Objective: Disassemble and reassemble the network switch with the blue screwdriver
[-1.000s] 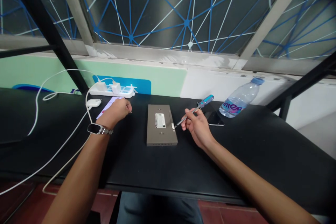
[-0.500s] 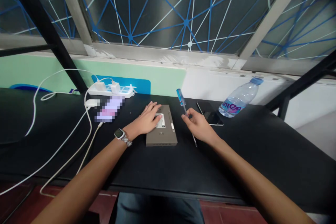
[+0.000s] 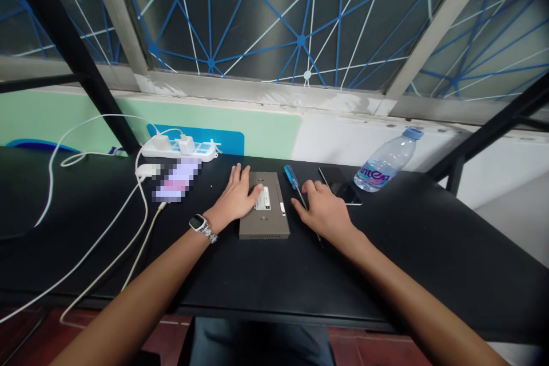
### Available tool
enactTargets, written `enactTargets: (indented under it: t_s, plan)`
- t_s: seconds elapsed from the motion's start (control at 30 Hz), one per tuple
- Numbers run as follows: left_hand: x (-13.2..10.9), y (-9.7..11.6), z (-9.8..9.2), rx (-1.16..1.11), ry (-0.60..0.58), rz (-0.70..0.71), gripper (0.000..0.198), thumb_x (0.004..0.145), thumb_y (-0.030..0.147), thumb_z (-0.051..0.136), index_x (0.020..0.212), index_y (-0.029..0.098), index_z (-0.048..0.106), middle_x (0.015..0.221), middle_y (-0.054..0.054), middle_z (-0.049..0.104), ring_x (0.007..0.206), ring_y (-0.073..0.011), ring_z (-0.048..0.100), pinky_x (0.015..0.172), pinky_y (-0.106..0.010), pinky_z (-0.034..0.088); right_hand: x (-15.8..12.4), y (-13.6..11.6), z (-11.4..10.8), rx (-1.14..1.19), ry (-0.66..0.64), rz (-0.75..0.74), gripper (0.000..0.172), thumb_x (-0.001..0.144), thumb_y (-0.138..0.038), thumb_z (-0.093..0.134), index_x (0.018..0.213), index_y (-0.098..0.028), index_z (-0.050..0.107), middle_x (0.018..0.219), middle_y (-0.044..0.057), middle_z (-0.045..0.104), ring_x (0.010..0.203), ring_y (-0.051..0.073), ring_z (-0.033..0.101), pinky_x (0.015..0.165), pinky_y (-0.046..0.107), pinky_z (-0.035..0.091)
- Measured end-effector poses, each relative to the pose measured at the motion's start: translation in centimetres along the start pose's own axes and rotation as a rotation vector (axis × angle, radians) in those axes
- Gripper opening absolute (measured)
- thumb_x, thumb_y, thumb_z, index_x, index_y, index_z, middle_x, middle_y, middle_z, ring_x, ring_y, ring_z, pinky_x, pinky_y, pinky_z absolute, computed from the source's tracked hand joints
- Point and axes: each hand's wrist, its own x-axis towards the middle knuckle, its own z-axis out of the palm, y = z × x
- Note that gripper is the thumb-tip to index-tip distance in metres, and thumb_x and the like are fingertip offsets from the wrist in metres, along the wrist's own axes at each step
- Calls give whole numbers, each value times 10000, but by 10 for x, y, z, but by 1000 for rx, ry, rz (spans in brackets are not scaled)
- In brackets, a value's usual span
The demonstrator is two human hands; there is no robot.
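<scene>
A flat grey-brown metal box [image 3: 263,226] with a white label and a row of vents along its front edge lies on the black table. At its left edge is my left hand [image 3: 234,197], fingers stretched out, with the thumb resting on the box near the label. To the right of the box, a screwdriver [image 3: 291,176] with a clear blue handle lies on the table. My right hand [image 3: 328,211] is over its shaft, with thumb and index finger apart on either side. The screwdriver's tip is partly hidden in the shadow under this hand.
A dark phone [image 3: 341,186] lies behind my right hand, beside a tilted-looking water bottle [image 3: 381,166]. On the left are a blurred-out phone [image 3: 176,180], white cables [image 3: 143,234] and a power strip [image 3: 199,151] by the wall. Black metal posts [image 3: 86,63] flank the table.
The screwdriver has gone from raised in my right hand to lying on the table, and the fingers have opened. My left hand has slid leftward, fingers more spread.
</scene>
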Motion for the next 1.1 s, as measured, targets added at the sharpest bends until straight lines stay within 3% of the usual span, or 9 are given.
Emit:
enactTargets:
  t_s: [0.1, 0.27, 0.4, 0.6, 0.73, 0.83, 0.9, 1.0, 1.1]
  plan:
    - [0, 0, 4, -54, 18, -3, 762, 957, 563, 387, 1515, 77, 204, 1619, -281, 135, 1515, -387, 3, 1202, -601, 80, -2, -11, 2, 82, 101, -172, 459, 973, -544, 403, 1072, -180, 665, 1099, 167, 586, 1038, 338, 528, 840, 461, 408]
    - [1, 5, 12, -323, 132, 38, 636, 980, 523, 383, 1494, 166, 274, 1591, -222, 286, 1504, -359, 186, 1198, -570, 171, -7, -22, 6, 306, -54, -245, 488, 990, -559, 355, 1026, -198, 680, 1185, 159, 570, 1079, 344, 501, 883, 532, 405]
    - [2, 15, 7, -567, 285, 163, 492, 1018, 439, 350, 1464, 235, 316, 1509, -149, 452, 1416, -259, 405, 1167, -482, 305, -7, -21, 6, 642, -107, -228, 382, 980, -500, 444, 1200, -239, 618, 1191, 128, 597, 1108, 331, 526, 933, 547, 419]
    - [-4, 38, -18, -712, 487, 425, 426, 1015, 378, 344, 1429, 275, 347, 1570, -71, 373, 1472, -212, 308, 1215, -410, 250, -4, -27, 4, 1433, -149, -75, 634, 899, -380, 634, 1445, -305, 321, 879, 13, 603, 700, 184, 592, 514, 290, 510]
    - [-7, 45, -27, -802, 523, 468, 432, 994, 373, 330, 1418, 292, 353, 1559, -53, 387, 1471, -235, 312, 1193, -436, 287, -6, -26, -4, 1424, -37, -82, 502, 872, -288, 666, 1327, -242, 459, 1042, 70, 648, 898, 209, 656, 694, 327, 569]
    - [-5, 39, -35, -879, 631, 263, 373, 979, 417, 335, 1293, 270, 472, 1437, -70, 509, 1363, -254, 462, 1060, -412, 439, -7, -16, -8, 1185, 144, -154, 389, 883, -237, 645, 1255, -231, 532, 1148, 100, 654, 1029, 245, 654, 882, 405, 542]
    - [-3, 33, -42, -890, 534, 46, 358, 961, 479, 365, 1099, 222, 573, 1209, -94, 635, 1155, -254, 608, 885, -365, 524, -6, -7, -8, 1017, 247, -241, 368, 871, -202, 644, 1227, -241, 562, 1174, 105, 655, 1010, 260, 662, 897, 452, 540]
    - [-5, 26, -47, -901, -35, -190, 466, 919, 590, 434, 900, 175, 644, 821, -93, 678, 786, -229, 676, 647, -327, 528, -3, 4, -8, 918, 279, -414, 340, 857, -147, 621, 1173, -271, 611, 1235, 94, 658, 1144, 286, 627, 989, 520, 509]
    - [-8, 22, -46, -947, -370, -249, 510, 904, 606, 468, 935, 155, 703, 734, -98, 690, 663, -221, 669, 564, -322, 506, -1, 10, -8, 876, 237, -537, 335, 863, -111, 578, 1142, -291, 621, 1293, 81, 632, 1270, 280, 562, 1083, 562, 448]
